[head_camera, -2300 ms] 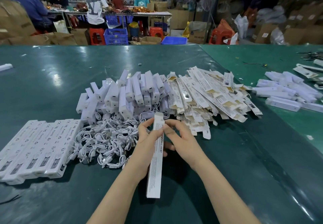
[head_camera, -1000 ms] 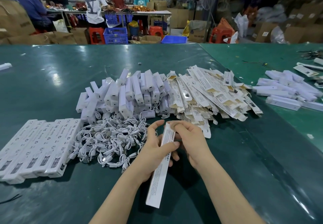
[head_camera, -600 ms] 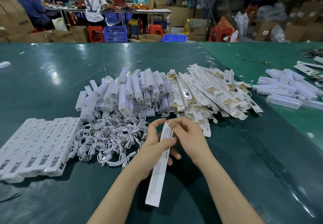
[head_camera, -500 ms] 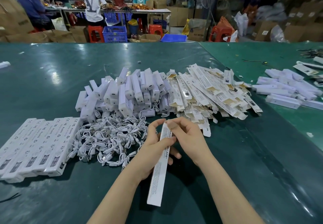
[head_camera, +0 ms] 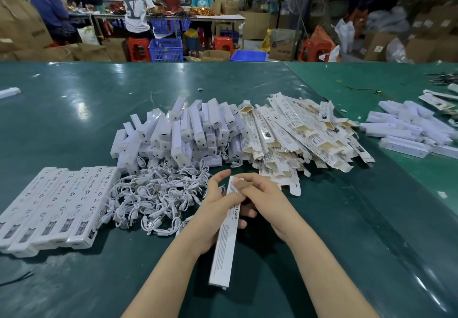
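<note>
You hold the long narrow white cardboard box (head_camera: 226, 233) just above the dark green surface (head_camera: 74, 109). Your left hand (head_camera: 213, 208) curls around its middle and your right hand (head_camera: 267, 196) pinches the flap at its far end, so this box seems nearly closed. Only a short row of finished white boxes (head_camera: 57, 206) lies at the left, while heaps of flat printed cartons (head_camera: 297, 134) and white plastic lamp bars (head_camera: 188, 131) wait.

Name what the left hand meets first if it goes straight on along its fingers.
Likely the heap of white lamp bars beyond the left hand, which grips the long box; a stray white cable at the heap's edge may come first, depth unclear.
</note>
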Available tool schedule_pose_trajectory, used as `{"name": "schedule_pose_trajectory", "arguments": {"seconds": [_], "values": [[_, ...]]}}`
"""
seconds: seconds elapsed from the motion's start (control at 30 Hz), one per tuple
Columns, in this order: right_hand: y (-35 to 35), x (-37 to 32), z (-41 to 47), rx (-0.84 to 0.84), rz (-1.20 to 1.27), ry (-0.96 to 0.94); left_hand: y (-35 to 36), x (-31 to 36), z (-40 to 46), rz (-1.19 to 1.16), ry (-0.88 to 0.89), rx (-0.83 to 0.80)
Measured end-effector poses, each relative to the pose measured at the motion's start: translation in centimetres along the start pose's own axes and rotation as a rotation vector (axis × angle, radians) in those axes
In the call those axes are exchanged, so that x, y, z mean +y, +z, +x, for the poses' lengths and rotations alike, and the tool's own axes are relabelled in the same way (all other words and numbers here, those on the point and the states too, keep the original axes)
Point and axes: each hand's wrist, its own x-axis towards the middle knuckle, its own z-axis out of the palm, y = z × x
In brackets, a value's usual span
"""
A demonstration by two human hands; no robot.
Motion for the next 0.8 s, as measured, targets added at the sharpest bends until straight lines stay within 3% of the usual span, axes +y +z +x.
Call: {"name": "schedule_pose_trajectory", "arguments": {"seconds": [0.13, 0.27, 0.4, 0.7, 0.8], "values": [[-0.2, -0.2, 0.1, 0.123, 0.042, -0.041, 0.0, 0.1, 0.0, -0.111, -0.070, -0.040], [-1.9, -0.7, 0.4, 0.441, 0.274, -0.125, -0.5, 0.5, 0.1, -0.245, -0.094, -0.049], [-3.7, -0.7, 0.6, 0.701, 0.471, -0.176, -0.5, 0.8, 0.2, -0.320, -0.006, 0.008], [0.3, 1.1, 0.8, 0.599, 0.283, -0.351, 0.7, -1.1, 0.7, 0.166, 0.305, 0.461], [0.2, 0.9, 0.6, 0.613, 0.244, -0.398, 0.9, -1.4, 0.4, 0.448, 0.404, 0.448]]}}
